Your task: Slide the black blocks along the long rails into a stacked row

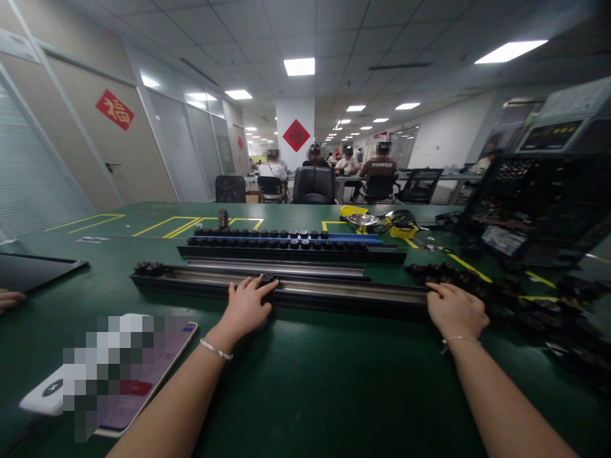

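A long black rail (353,294) with a metallic channel lies across the green table in front of me. My left hand (251,305) rests over its middle, fingers spread, the fingertips touching a small black block (270,278) that sits in the channel. My right hand (458,312) is closed around the rail's right end; its thumb and the underside of its fingers are partly hidden. More small black blocks (149,268) sit at the rail's left end. Close behind lies a thinner metallic strip (286,268).
Farther back, a black rail (305,254) lies beside a row of black blocks on a blue strip (356,238). Loose black parts (449,277) are heaped at right near an open computer case (520,210). Phones (167,356) lie front left. Another person's hand (9,300) shows at the left edge.
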### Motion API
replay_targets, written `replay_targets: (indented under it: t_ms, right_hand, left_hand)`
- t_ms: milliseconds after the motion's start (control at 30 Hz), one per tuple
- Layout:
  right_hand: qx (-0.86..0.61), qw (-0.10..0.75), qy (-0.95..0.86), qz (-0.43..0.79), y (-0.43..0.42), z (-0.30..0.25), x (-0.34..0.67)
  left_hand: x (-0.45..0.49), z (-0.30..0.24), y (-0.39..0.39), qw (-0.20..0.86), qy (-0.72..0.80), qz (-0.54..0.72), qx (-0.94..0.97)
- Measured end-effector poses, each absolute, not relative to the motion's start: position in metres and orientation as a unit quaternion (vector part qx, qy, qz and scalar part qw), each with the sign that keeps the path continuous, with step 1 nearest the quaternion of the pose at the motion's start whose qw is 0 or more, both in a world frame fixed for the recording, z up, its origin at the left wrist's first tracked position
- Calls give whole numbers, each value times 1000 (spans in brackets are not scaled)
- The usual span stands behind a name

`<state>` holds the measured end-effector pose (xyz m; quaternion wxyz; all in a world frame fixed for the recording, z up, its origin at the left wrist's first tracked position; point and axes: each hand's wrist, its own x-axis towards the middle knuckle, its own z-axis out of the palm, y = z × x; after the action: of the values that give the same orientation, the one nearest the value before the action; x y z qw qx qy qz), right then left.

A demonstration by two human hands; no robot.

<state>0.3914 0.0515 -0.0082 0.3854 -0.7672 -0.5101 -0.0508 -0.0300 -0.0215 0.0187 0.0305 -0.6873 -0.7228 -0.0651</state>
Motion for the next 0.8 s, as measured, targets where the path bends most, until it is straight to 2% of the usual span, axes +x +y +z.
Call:
replay_targets:
  t_ms: [167, 800]
  right_hand:
    - [-778, 413, -473, -28, 50, -6, 389]
    - [-765, 429, -477, -51, 51, -10, 390]
  left_hand:
    - [-31, 19, -22, 24, -721, -70, -689]
    - [-31, 19, -21, 14, -717, -73, -694]
